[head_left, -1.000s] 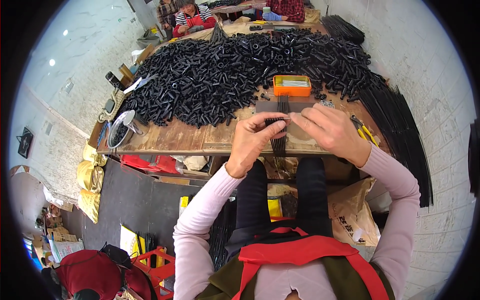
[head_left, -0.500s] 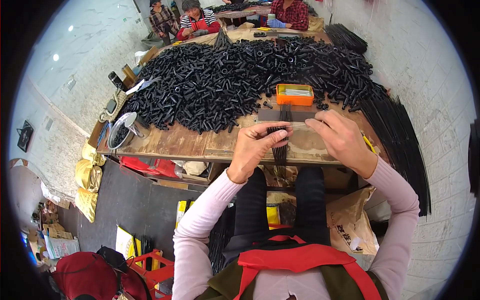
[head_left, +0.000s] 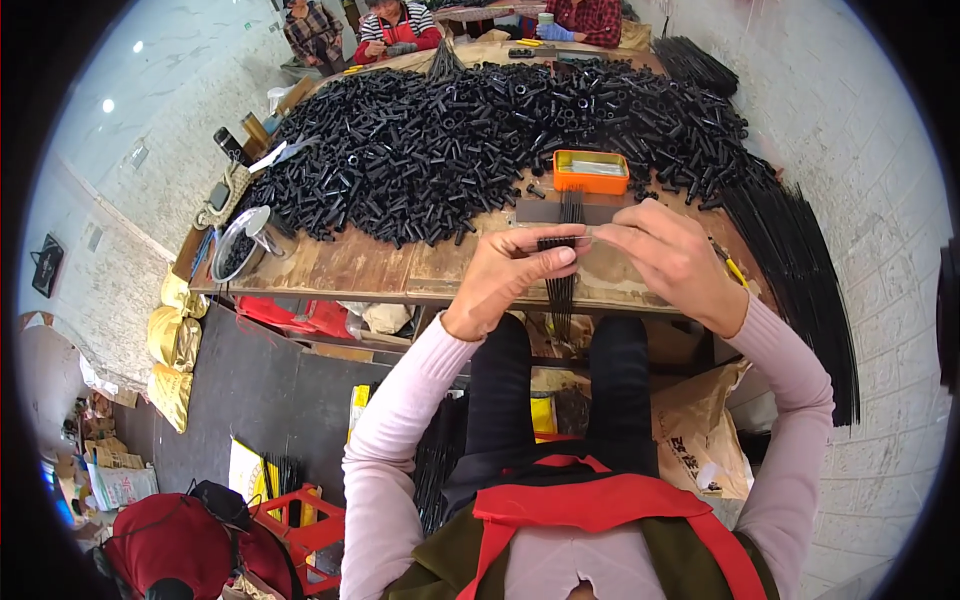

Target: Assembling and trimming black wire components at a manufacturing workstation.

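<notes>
My left hand (head_left: 510, 275) is closed in a pinch around a flat row of thin black rods (head_left: 561, 295), thumb in front and fingers behind. The rods stand roughly upright over the table's near edge, their upper ends in front of a dark grey strip (head_left: 538, 212) on the tabletop. To the right, my right hand (head_left: 672, 262) pinches a thin, pale, needle-like piece (head_left: 587, 238). It points left at the rods beside my left fingertips; whether its tip passes between them I cannot tell. Just beyond stands an orange box (head_left: 590, 183) holding thin silvery pieces.
A wide heap of black tubular parts (head_left: 400, 160) covers the far table. Long black rods (head_left: 800, 290) lie along the right edge. A metal cup (head_left: 268, 232) and a bowl (head_left: 235, 255) stand at left. A yellow-handled tool (head_left: 736, 270) lies near my right hand. Several people sit or stand opposite.
My right hand has moved left, bringing its fingertips closer to the rods, and less of the pale piece shows between the hands. The whole view has shifted slightly.
</notes>
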`<control>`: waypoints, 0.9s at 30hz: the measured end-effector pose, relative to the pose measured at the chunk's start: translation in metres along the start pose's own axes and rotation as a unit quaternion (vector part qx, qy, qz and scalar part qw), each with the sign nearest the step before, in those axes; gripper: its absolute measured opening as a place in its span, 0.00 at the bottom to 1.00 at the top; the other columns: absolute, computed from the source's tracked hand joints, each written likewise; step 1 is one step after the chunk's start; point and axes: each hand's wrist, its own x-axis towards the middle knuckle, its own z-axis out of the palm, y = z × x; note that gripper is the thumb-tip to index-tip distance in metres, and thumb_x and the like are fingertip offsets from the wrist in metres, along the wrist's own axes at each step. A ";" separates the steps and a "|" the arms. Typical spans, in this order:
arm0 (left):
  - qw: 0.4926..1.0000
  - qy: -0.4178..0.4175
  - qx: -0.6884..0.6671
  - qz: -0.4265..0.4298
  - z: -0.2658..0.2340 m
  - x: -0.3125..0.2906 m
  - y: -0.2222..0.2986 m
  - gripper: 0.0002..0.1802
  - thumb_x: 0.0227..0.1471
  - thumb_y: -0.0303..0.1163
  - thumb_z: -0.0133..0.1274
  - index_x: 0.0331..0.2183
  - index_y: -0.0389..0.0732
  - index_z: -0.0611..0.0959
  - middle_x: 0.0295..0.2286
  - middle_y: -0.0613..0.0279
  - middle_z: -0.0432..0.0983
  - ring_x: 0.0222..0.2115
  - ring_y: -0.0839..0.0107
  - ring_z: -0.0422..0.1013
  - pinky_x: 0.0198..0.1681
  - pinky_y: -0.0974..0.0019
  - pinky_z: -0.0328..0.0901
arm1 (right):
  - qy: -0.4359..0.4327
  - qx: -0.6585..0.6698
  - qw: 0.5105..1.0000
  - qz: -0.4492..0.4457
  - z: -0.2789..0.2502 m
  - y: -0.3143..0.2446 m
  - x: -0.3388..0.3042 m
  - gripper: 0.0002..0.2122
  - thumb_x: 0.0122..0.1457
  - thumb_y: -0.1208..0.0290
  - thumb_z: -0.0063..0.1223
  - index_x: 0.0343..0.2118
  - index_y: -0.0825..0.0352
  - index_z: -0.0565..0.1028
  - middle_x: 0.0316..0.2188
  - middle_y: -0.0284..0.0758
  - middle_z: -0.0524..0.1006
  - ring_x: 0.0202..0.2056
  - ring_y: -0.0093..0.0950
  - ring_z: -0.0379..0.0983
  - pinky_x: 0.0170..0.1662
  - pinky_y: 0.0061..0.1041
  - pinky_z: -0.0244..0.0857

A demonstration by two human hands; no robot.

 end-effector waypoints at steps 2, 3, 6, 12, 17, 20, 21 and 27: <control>1.000 -0.013 -0.008 0.009 -0.001 -0.001 0.001 0.20 0.55 0.27 0.57 0.49 0.30 0.77 0.44 0.49 0.77 0.45 0.65 0.74 0.50 0.63 0.71 | 0.002 0.001 1.000 -0.013 0.001 -0.002 0.003 0.17 0.43 0.85 0.55 0.40 0.69 0.78 0.32 0.38 0.74 0.31 0.34 0.73 0.33 0.29 0.68; 1.000 -0.012 -0.003 0.012 -0.002 -0.002 0.001 0.20 0.55 0.27 0.57 0.49 0.30 0.77 0.44 0.49 0.77 0.45 0.65 0.74 0.50 0.63 0.71 | -0.001 -0.002 1.000 -0.014 0.000 -0.005 0.003 0.17 0.44 0.85 0.56 0.41 0.69 0.78 0.34 0.38 0.75 0.32 0.35 0.73 0.33 0.29 0.69; 1.000 -0.029 0.006 0.008 -0.009 -0.003 -0.005 0.24 0.54 0.27 0.58 0.52 0.31 0.74 0.45 0.52 0.76 0.45 0.67 0.74 0.51 0.64 0.70 | 0.012 0.040 0.999 0.000 0.007 -0.007 0.004 0.17 0.46 0.85 0.56 0.42 0.69 0.77 0.36 0.39 0.76 0.34 0.35 0.74 0.34 0.29 0.70; 0.942 -0.084 0.325 0.014 -0.033 0.001 -0.048 0.39 0.42 0.32 0.66 0.57 0.42 0.70 0.51 0.54 0.71 0.49 0.61 0.70 0.49 0.62 0.68 | 0.106 0.102 0.988 0.037 -0.001 0.021 -0.018 0.11 0.60 0.79 0.47 0.44 0.67 0.76 0.31 0.37 0.78 0.28 0.27 0.75 0.33 0.22 0.69; 0.708 -0.077 0.658 0.243 -0.050 0.009 -0.129 0.46 0.39 0.47 0.65 0.60 0.55 0.66 0.61 0.50 0.56 0.62 0.52 0.53 0.62 0.52 0.51 | -0.091 0.225 0.905 0.348 0.049 0.076 -0.066 0.10 0.64 0.71 0.46 0.44 0.68 0.76 0.29 0.35 0.77 0.25 0.22 0.72 0.31 0.23 0.67; 0.701 -0.101 0.663 0.243 -0.054 0.019 -0.138 0.40 0.44 0.48 0.62 0.58 0.55 0.69 0.60 0.50 0.57 0.62 0.53 0.53 0.63 0.52 0.51 | -0.126 0.254 0.878 0.385 0.060 0.100 -0.072 0.09 0.63 0.71 0.47 0.41 0.69 0.77 0.29 0.35 0.77 0.22 0.23 0.72 0.30 0.24 0.66; 0.700 -0.100 0.662 0.248 -0.053 0.020 -0.138 0.40 0.44 0.48 0.62 0.58 0.55 0.69 0.60 0.50 0.57 0.62 0.53 0.53 0.63 0.52 0.51 | -0.115 0.248 0.883 0.380 0.063 0.109 -0.070 0.09 0.63 0.71 0.48 0.39 0.70 0.77 0.28 0.35 0.77 0.22 0.24 0.72 0.30 0.25 0.67; 0.665 -0.118 0.703 0.221 -0.046 0.022 -0.118 0.43 0.41 0.48 0.63 0.60 0.57 0.67 0.63 0.51 0.51 0.63 0.54 0.50 0.64 0.51 0.49 | -0.074 0.171 0.931 0.314 0.113 0.184 -0.011 0.08 0.58 0.71 0.52 0.33 0.71 0.78 0.26 0.41 0.78 0.25 0.33 0.75 0.31 0.29 0.68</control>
